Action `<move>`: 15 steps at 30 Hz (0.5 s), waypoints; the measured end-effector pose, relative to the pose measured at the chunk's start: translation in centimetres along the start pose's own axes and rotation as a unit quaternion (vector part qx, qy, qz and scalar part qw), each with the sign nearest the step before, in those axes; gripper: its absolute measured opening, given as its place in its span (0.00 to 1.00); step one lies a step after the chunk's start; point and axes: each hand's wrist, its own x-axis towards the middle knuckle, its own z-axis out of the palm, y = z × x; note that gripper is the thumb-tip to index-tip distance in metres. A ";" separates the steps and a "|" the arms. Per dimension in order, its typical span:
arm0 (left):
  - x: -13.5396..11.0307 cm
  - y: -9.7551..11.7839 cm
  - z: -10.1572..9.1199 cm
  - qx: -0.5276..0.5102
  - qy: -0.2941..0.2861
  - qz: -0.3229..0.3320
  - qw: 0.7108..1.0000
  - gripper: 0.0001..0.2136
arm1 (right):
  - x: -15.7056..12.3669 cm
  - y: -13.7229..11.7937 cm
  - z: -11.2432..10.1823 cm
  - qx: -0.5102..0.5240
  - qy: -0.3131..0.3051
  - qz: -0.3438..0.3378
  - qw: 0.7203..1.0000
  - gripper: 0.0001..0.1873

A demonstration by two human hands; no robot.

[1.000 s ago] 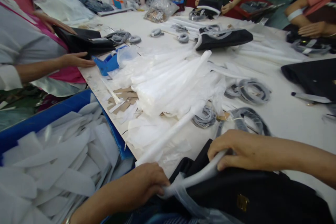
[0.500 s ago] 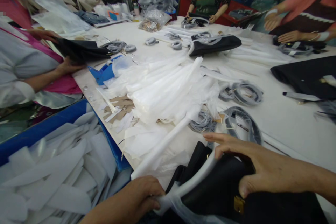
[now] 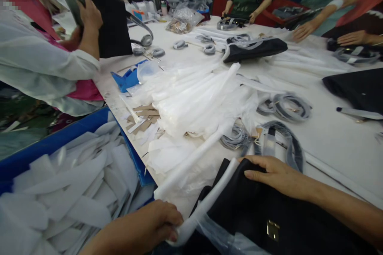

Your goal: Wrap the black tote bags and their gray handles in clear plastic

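A black bag (image 3: 257, 207) with a gold clasp (image 3: 273, 230) lies before me at the lower right. A white padded strip (image 3: 206, 202) runs along its near-left edge, with clear plastic film (image 3: 221, 235) hanging below it. My left hand (image 3: 149, 221) is closed, pinching the lower end of that strip. Higher up, my right hand (image 3: 272, 173) grips the bag's top edge between thumb and fingers, close to the strip's upper end. Part of the right hand's fingers is hidden behind the bag.
Wrapped white strips (image 3: 191, 103) heap mid-table, beside coiled grey straps (image 3: 291, 105). A blue bin (image 3: 60, 139) of white foam pieces stands at the left. A co-worker there lifts a black bag (image 3: 107, 16); other people work across the table.
My right hand has shifted from a spread grip over the bag's front to its top edge, exposing the clasp. The left co-worker has raised a bag. The view has swung slightly left.
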 end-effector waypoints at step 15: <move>0.1 -1.0 1.6 0.012 0.119 0.097 0.988 0.14 | 2.8 2.1 -1.4 -0.214 -0.066 -0.045 0.974 0.51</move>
